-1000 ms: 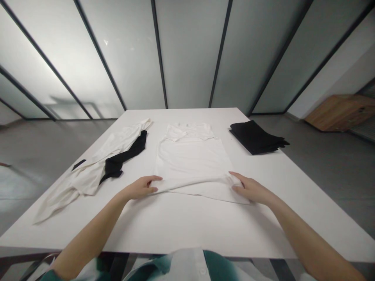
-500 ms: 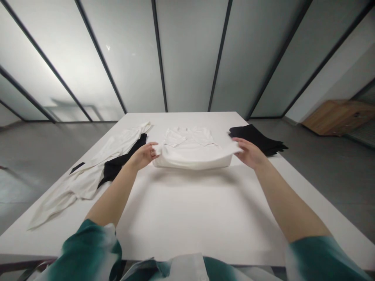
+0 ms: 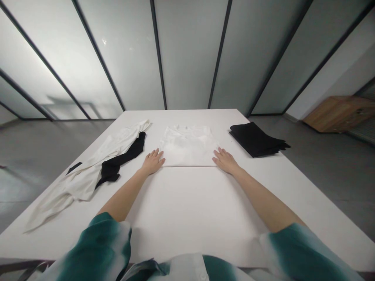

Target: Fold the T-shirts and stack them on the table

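A white shirt (image 3: 187, 146) lies folded into a neat rectangle on the white table (image 3: 199, 210), its neckline at the far side and a straight folded edge toward me. My left hand (image 3: 153, 161) rests flat with fingers spread at the near left corner of the shirt. On the opposite near corner, my right hand (image 3: 225, 160) lies flat too, fingertips on the cloth. Neither hand grips anything.
A stack of folded black garments (image 3: 254, 140) sits at the table's right. Along the left side lie loose white clothes (image 3: 88, 171), with a black garment (image 3: 123, 158) partly under them. Frosted glass panels (image 3: 187, 54) stand behind. A wooden cabinet (image 3: 336, 115) is at far right.
The shirt's raised near edge has come down flat, covering the folded sleeves. Both hands have let go of the cloth, moved inward and flattened on its near corners.
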The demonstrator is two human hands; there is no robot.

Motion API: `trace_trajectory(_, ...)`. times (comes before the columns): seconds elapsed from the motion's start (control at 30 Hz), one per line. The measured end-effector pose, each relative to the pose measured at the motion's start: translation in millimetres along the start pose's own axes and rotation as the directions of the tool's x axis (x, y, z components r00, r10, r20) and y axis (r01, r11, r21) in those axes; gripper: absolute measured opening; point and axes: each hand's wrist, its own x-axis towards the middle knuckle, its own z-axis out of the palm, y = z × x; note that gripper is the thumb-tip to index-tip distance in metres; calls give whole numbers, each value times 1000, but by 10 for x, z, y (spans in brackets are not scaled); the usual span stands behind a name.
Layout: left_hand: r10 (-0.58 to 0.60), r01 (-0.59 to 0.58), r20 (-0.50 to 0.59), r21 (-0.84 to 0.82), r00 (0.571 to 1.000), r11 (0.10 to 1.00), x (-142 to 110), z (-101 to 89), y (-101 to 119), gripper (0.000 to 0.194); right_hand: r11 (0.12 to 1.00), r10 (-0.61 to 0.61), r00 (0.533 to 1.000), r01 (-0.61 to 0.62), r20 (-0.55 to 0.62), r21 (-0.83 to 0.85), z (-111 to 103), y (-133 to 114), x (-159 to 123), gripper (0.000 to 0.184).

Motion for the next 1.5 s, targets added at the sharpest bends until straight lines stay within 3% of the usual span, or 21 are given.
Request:
trace_trajectory(0.17, 21, -31, 86, 108, 996, 994, -236, -82, 47, 53, 993, 10, 999, -4, 45, -121, -57, -97, -314, 56)
trace_trajectory(0.33, 87, -96, 132, 62, 987, 993, -585, -242, 42, 46, 986, -62, 996, 71, 65, -153, -194, -137, -785, 51)
trace_trajectory(0.43, 43, -50, 161, 42, 986, 998, -618, -347, 25, 42, 992, -81, 991, 91, 111, -92, -374, -85, -878, 41)
trace_trajectory(0.6, -159, 157, -78, -31, 984, 987, -177, -372, 14, 41, 982, 182, 983, -180, -25, 63, -597, 21, -492, 38)
trace_trajectory(0.7, -269, 260, -44, -141, 962, 955, 124, -267, -1, 28, 955, 286, 958, -286, 9, 76, -544, 31, -203, 36)
trace_trajectory(0.8, -325, 302, -24, -310, 945, 901, 260, -169, -35, 19, 959, 270, 962, -272, 32, 83, -423, 32, -60, 25)
trace_trajectory(0.93, -320, 228, -23, -653, 947, 722, 220, -149, -103, 24, 930, 284, 951, -242, -122, 277, -320, 118, -54, 19)
trace_trajectory(1.07, -315, 170, 15, -866, 949, 471, 156, -248, -180, 34, 789, 406, 884, -212, -231, 577, -324, 272, -67, 21)
trace_trajectory(1.17, -296, 148, 36, -919, 955, 366, 193, -345, -229, 41, 644, 519, 827, -212, -216, 735, -365, 363, -17, 24)
trace_trajectory(1.23, -281, 157, 60, -928, 958, 338, 270, -401, -250, 44, 545, 564, 806, -199, -180, 814, -405, 402, 56, 26)
trace_trajectory(1.33, -276, 163, 67, -926, 959, 339, 472, -464, -255, 41, 438, 573, 810, -176, -123, 882, -484, 431, 233, 27)
trace_trajectory(1.5, -353, 164, 18, -907, 936, 387, 958, -507, -218, 32, 374, 601, 794, -173, -96, 911, -611, 415, 656, 17)
